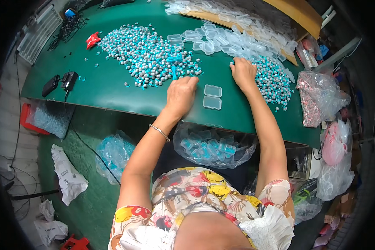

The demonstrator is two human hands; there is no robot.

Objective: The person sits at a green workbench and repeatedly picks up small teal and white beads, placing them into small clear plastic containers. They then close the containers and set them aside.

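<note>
An open clear plastic case (212, 102), its two halves one above the other, lies on the green table between my hands. My left hand (182, 96) is closed, knuckles up, at the near edge of a big pile of small grey and teal pieces (148, 52). Beside its fingers are teal strips (174, 71). My right hand (243, 74) has its fingers bent down at the left edge of a second pile of grey and teal pieces (273, 81). What either hand's fingertips hold, if anything, is hidden.
Many clear plastic cases (214, 37) are heaped at the back by cardboard (221, 20). A bag of pinkish pieces (312, 100) sits at the right edge. Filled cases (208, 148) lie in a plastic bag below the table's front. Black devices (69, 80) and a cable stand left.
</note>
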